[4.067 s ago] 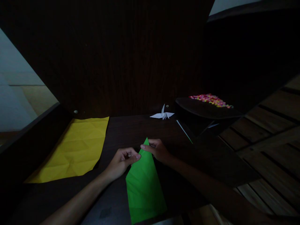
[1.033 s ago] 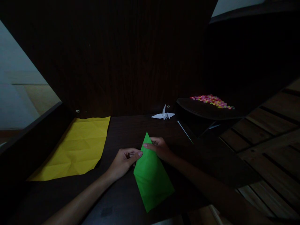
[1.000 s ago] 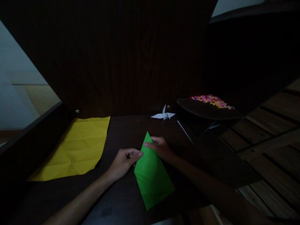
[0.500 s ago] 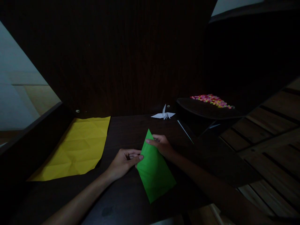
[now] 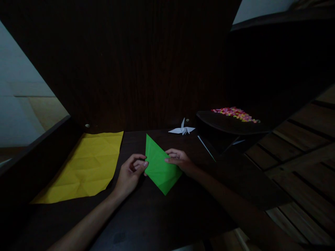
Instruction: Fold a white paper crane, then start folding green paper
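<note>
A folded sheet of green paper (image 5: 159,165) is held over the dark table between my two hands, one corner pointing away from me. My left hand (image 5: 131,170) pinches its left edge, thumb on top and fingers curled behind. On the right edge, my right hand (image 5: 180,161) grips the paper with the thumb over the front; its other fingers are partly hidden behind the sheet. Beyond the paper, a white origami crane (image 5: 182,130) stands near the back panel.
A creased yellow sheet (image 5: 86,167) lies on the left beside a raised side board (image 5: 39,146). At the right, a thin white strip (image 5: 206,149) rests on the table (image 5: 146,223). Small colourful pieces (image 5: 235,114) are heaped on a corner shelf (image 5: 217,122).
The green paper has turned, its far corner swinging left and its near corner rising away from me. My left hand has shifted left and slightly farther away; both hands still hold the sheet.
</note>
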Demonstrator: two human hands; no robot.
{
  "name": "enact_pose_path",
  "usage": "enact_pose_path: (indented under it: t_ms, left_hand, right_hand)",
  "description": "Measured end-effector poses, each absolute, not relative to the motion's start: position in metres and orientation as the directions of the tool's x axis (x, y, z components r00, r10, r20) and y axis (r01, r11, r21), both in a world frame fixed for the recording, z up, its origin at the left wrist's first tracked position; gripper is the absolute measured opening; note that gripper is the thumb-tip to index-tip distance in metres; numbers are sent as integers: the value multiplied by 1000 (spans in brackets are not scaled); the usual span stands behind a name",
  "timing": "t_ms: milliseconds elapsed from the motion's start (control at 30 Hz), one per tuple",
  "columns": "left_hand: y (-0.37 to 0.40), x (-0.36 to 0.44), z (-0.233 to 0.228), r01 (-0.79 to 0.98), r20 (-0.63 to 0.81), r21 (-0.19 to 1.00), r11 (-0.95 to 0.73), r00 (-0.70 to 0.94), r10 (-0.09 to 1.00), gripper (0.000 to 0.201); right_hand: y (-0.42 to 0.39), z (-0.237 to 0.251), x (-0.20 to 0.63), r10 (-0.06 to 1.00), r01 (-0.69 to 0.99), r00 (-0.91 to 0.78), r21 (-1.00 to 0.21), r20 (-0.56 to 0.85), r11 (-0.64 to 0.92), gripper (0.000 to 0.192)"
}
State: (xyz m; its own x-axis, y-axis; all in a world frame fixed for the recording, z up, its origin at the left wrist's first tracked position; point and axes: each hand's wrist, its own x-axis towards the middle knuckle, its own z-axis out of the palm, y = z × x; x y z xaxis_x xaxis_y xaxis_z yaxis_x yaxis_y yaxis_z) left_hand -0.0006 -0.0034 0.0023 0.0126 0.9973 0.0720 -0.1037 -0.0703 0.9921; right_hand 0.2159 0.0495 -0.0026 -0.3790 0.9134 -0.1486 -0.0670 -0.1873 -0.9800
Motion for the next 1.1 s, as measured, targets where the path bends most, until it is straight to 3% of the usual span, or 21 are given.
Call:
enact_pose_path:
  t_ms: [200, 533, 800, 1100]
  left_hand:
    - [-2, -5, 0, -22, 47, 999, -46, 11, 999, 29]
    - [-5, -11, 8, 36, 12, 999, -11, -41, 999, 37]
    - [-9, -13, 10, 90, -31, 996, 21, 109, 994, 35]
    - [-12, -8, 7, 109, -100, 991, 79, 205, 974, 40]
  right_hand:
    - [54, 1, 225, 946, -18, -322, -999, -35, -43, 42]
    - [59, -12, 233, 959, 13, -283, -1000, 5, 9, 43]
    - [55, -16, 239, 955, 87, -295, -995, 28, 56, 29]
    - [62, -12, 244, 966, 107, -257, -993, 27, 56, 34]
